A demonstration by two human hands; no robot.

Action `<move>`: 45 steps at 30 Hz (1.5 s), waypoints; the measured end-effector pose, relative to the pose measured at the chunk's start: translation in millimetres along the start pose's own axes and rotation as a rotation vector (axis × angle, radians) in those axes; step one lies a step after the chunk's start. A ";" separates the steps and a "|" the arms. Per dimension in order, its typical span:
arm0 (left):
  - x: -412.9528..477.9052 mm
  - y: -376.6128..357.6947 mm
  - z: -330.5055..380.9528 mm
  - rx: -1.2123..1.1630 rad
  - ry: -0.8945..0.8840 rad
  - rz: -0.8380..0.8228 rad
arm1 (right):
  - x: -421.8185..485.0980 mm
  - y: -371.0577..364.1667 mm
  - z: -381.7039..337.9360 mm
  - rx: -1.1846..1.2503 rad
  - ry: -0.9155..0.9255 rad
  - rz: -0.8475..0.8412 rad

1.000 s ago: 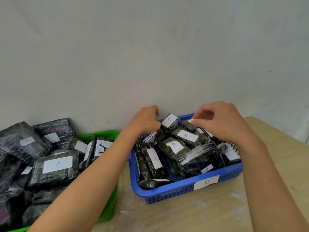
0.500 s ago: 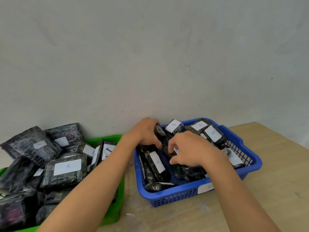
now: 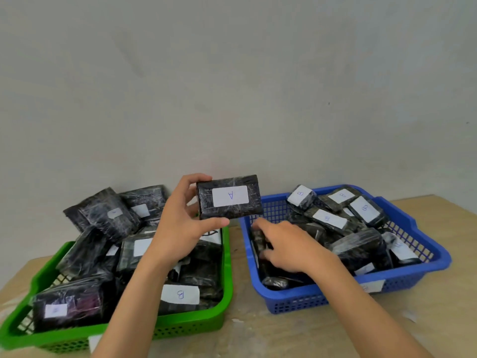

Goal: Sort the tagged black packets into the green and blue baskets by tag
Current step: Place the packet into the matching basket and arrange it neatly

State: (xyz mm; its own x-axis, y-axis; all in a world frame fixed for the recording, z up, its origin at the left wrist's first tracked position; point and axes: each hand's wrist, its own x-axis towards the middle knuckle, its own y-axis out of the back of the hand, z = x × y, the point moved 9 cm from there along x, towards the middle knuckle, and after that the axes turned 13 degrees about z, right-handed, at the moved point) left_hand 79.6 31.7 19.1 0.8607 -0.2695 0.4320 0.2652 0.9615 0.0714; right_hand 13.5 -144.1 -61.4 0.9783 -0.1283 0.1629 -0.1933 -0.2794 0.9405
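The left hand (image 3: 178,228) grips a black plastic-wrapped rectangular packet (image 3: 229,197) between thumb and curled fingers. It holds the packet in the air over the far right corner of the green perforated plastic basket (image 3: 227,280), with the white tag marked "A" facing the camera. The green basket is piled with similar black packets, among them one tagged "B" (image 3: 180,294) near its front wall. Beside it on the pale wooden worktop (image 3: 258,337) stands the blue perforated plastic basket (image 3: 309,303), which holds packets tagged "B" (image 3: 327,218). The right hand (image 3: 289,246) reaches into its left end, fingers spread over a dark packet (image 3: 258,240). Whether it grips that packet cannot be told.
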 end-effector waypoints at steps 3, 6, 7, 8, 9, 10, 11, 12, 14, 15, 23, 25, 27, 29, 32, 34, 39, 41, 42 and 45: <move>-5.7 7.8 -4.8 -0.019 0.011 0.026 | 2.4 0.1 6.2 0.023 -0.053 -0.005; -10.0 12.6 -8.9 -0.022 0.008 0.043 | 0.7 -14.7 1.0 -0.045 -0.023 -0.094; -11.5 14.1 -10.8 -0.028 0.012 0.050 | 0.8 -17.7 1.5 -0.044 -0.028 -0.125; -13.0 15.5 -12.8 -0.035 0.019 0.058 | 1.4 -18.4 3.1 -0.041 -0.036 -0.150; -14.6 16.9 -14.6 -0.042 0.026 0.064 | 2.0 -18.1 5.0 -0.037 -0.044 -0.170; -15.8 18.4 -16.5 -0.047 0.033 0.070 | 1.7 -18.1 6.1 -0.029 -0.053 -0.189; -16.4 19.7 -18.4 -0.048 0.038 0.075 | 0.7 -18.4 6.3 -0.014 -0.060 -0.210; -16.9 20.8 -20.2 -0.049 0.043 0.076 | -0.1 -19.6 6.4 -0.003 -0.067 -0.237; -18.1 23.1 -20.9 -0.055 0.045 0.075 | 1.3 -21.1 7.9 -0.010 -0.084 -0.278; -17.9 24.4 -20.0 -0.059 0.041 0.078 | 5.5 -19.4 8.2 -0.032 -0.088 -0.296; -16.3 28.0 -21.5 -0.048 0.047 0.066 | 55.8 -7.5 2.9 -0.344 0.004 -0.461; -16.2 29.8 -20.7 -0.056 0.047 0.068 | 62.2 -13.1 3.9 -0.402 0.038 -0.475; -15.8 30.8 -19.2 -0.068 0.045 0.070 | 64.5 -13.7 7.6 -0.373 0.023 -0.491; -15.8 30.7 -18.0 -0.078 0.046 0.067 | 67.4 -10.1 9.7 -0.338 0.012 -0.477; -15.1 30.3 -16.6 -0.080 0.047 0.065 | 72.4 0.0 7.2 -0.344 0.046 -0.426; -14.5 31.2 -16.0 -0.074 0.046 0.072 | 77.8 13.6 6.4 -0.289 0.058 -0.356; -12.0 39.4 -15.4 -0.063 0.059 0.109 | 71.0 76.7 11.3 -0.049 0.043 -0.136; -9.8 46.7 -14.5 -0.051 0.063 0.133 | 60.8 110.3 14.6 0.035 0.034 0.052; -8.7 51.4 -13.4 -0.038 0.064 0.144 | 53.4 126.3 17.5 0.099 0.008 0.169; -5.8 73.0 -8.0 0.020 0.065 0.172 | 24.0 151.7 22.4 0.496 -0.111 0.465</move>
State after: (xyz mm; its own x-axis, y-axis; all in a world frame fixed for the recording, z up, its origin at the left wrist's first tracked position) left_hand 97.4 103.0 14.5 0.9189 -0.1028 0.3809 0.1031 0.9945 0.0197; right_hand 5.9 -210.9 78.5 0.7769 -0.4298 0.4600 -0.6286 -0.5704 0.5287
